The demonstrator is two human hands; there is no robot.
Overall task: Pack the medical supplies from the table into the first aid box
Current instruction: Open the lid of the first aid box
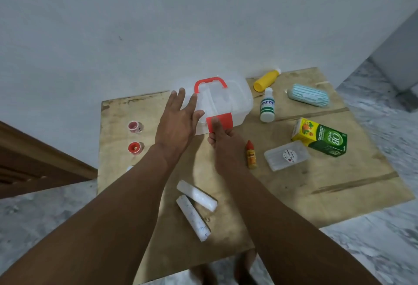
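The clear plastic first aid box (228, 101) with a red handle (210, 83) stands closed at the back of the wooden table (294, 185). My left hand (178, 119) lies flat, fingers spread, on the box's left end. My right hand (222, 140) pinches the red latch (220, 122) at the box's front, thumb on top of it. Around the box lie a yellow bottle (267, 80), a white bottle (267, 108), a striped blue roll (308, 95), a green and yellow carton (321, 137), a clear case (286, 155), a small red-capped bottle (251, 154) and two white bandage rolls (196, 207).
Two small red tape rolls (135, 136) sit near the table's left edge, with a white object partly hidden by my left forearm below them. A white wall rises right behind the table. Marble floor surrounds it, and a wooden door frame (34, 160) is at the left.
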